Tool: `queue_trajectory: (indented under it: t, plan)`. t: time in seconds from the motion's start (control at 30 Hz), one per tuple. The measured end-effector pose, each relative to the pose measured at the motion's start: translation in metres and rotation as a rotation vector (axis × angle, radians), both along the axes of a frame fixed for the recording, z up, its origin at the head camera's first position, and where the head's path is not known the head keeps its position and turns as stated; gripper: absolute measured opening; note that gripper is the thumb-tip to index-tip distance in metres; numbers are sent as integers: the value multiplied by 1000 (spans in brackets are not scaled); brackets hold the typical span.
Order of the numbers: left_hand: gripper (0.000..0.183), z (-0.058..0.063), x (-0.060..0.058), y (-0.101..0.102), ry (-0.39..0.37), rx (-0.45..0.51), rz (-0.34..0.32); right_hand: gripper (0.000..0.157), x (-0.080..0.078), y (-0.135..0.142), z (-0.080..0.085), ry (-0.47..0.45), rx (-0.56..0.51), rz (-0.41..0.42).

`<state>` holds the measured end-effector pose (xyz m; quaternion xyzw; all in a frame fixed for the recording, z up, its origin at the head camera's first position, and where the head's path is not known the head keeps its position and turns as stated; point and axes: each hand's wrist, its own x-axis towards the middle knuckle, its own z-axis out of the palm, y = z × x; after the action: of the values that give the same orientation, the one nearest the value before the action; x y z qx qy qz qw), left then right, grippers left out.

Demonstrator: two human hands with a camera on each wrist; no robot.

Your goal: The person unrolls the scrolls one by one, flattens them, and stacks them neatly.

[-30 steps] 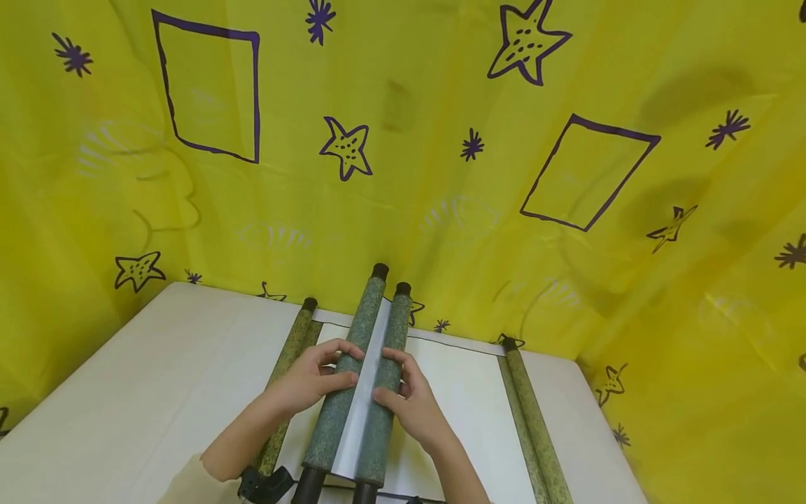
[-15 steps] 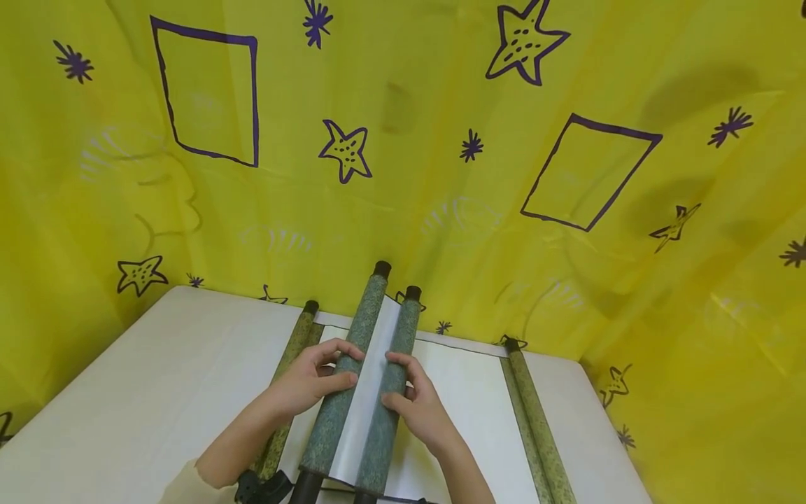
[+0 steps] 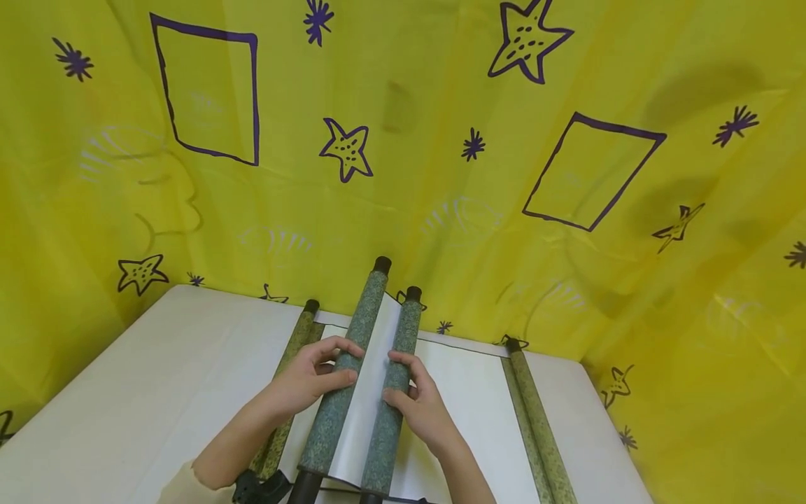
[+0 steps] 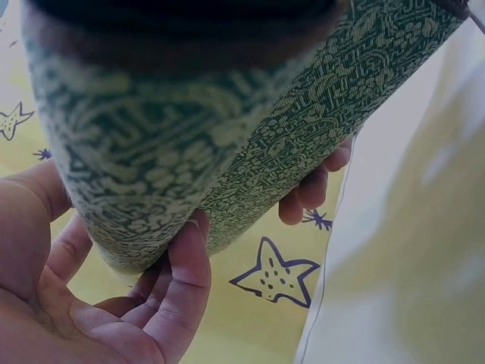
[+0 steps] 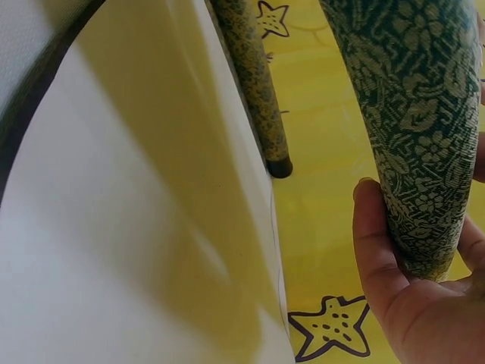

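A green patterned scroll (image 3: 367, 297), partly unrolled, is held up above the table with black knobs at its roller ends. Between its two rolls shows a narrow white strip (image 3: 368, 392). My left hand (image 3: 315, 374) grips the left roll, thumb and fingers around it; the left wrist view shows the fingers curled under the green brocade (image 4: 174, 152). My right hand (image 3: 418, 399) grips the right roll, and in the right wrist view its fingers wrap the roll's (image 5: 424, 152) underside. Below lies another scroll, spread open, with a white sheet (image 3: 466, 392) and olive rollers (image 3: 535, 413).
The white table (image 3: 189, 364) runs back to a yellow curtain (image 3: 403, 196) printed with purple stars and frames. The open scroll's left olive roller (image 3: 296, 343) lies behind my left hand. A black strap device (image 3: 261, 486) sits at my left wrist.
My right hand has moved slightly right with its roll, so the white strip between the rolls is wider. The left hand stays nearly in place.
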<state>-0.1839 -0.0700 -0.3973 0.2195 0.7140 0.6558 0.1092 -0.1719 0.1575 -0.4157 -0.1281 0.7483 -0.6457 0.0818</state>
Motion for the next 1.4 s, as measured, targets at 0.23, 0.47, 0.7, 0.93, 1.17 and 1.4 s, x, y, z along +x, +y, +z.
queue_trajectory:
  t: [0.23,0.47,0.7,0.93,1.17,1.4]
  plan:
    - [33,5,3,-1,-9,13,22,53,6,-2,12,-5,27,-2]
    - [33,5,3,-2,1,-2,21,53,6,0,12,-19,19,-5]
    - [33,7,5,-4,17,6,11,53,2,3,6,-20,5,-6]
    - [33,11,6,-5,22,3,19,50,-7,8,-11,15,35,-32]
    - [33,15,8,-7,23,12,10,50,-8,8,-14,4,35,-37]
    - [33,18,8,-8,32,9,6,50,1,5,7,-14,24,-28]
